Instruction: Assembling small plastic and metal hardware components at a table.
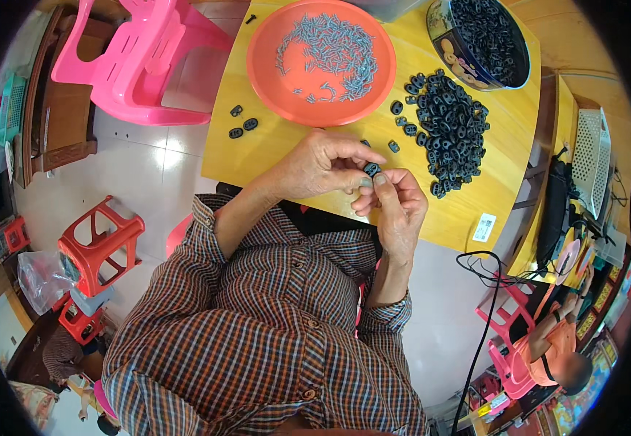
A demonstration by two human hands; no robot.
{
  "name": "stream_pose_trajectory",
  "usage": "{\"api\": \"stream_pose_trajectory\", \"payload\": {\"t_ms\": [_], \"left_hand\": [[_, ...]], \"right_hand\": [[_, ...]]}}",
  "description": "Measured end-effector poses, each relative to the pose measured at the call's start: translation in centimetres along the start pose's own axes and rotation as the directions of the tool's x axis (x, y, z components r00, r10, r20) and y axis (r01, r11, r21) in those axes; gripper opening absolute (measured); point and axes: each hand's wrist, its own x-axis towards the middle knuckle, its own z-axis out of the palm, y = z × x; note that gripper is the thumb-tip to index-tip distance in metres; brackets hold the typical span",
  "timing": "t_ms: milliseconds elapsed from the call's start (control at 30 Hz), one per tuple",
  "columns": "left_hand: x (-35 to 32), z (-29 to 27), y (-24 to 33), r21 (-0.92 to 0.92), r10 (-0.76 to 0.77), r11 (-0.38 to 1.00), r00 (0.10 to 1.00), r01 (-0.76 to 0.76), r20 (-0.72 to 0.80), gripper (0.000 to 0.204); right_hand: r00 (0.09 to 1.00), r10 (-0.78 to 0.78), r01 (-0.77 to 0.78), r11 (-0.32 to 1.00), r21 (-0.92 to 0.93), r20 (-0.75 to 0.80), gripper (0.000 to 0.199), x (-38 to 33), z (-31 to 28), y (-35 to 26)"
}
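At the near edge of the table my left hand (323, 168) and my right hand (398, 203) meet around a small black oval plastic part (371, 169). My left thumb and forefinger close on it from the left, and my right thumb and fingertips pinch it from the right. Just beyond my fingers lies a loose black part (393, 146). To the right spreads a pile of similar black parts (450, 134) with holes in them. An orange round tray (268, 91) holds many small silvery screws (334, 51).
Three black parts (235, 133) lie apart at the table's left. A decorated round tin (461, 70) full of black parts stands far right. A white label (483, 227) lies near the right corner. Pink chair (130, 65) and red stool (97, 247) stand left; another person (548, 349) sits lower right.
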Motion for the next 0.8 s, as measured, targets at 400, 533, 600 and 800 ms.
{"api": "stream_pose_trajectory", "payload": {"t_ms": [400,533,600,800], "left_hand": [[0.0,0.1,-0.1,0.053,-0.005,0.999,0.999,0.007,-0.040,0.021],[-0.1,0.5,-0.5,0.059,0.026,0.998,0.997,-0.021,-0.076,0.020],[-0.1,0.6,-0.3,0.129,0.057,0.991,0.995,-0.046,-0.079,0.021],[-0.2,0.5,-0.6,0.051,0.044,0.998,0.996,-0.041,-0.072,0.026]], "right_hand": [[0.993,-0.088,0.090,0.996,0.020,-0.074,0.012,-0.1,0.7,0.9],[0.991,-0.081,0.091,0.992,0.086,-0.106,0.013,-0.1,0.8,1.0],[0.994,-0.060,0.070,0.992,0.105,-0.094,0.014,-0.2,0.6,0.9],[0.997,-0.042,0.048,0.994,0.102,-0.063,0.015,-0.1,0.6,0.7]]}}
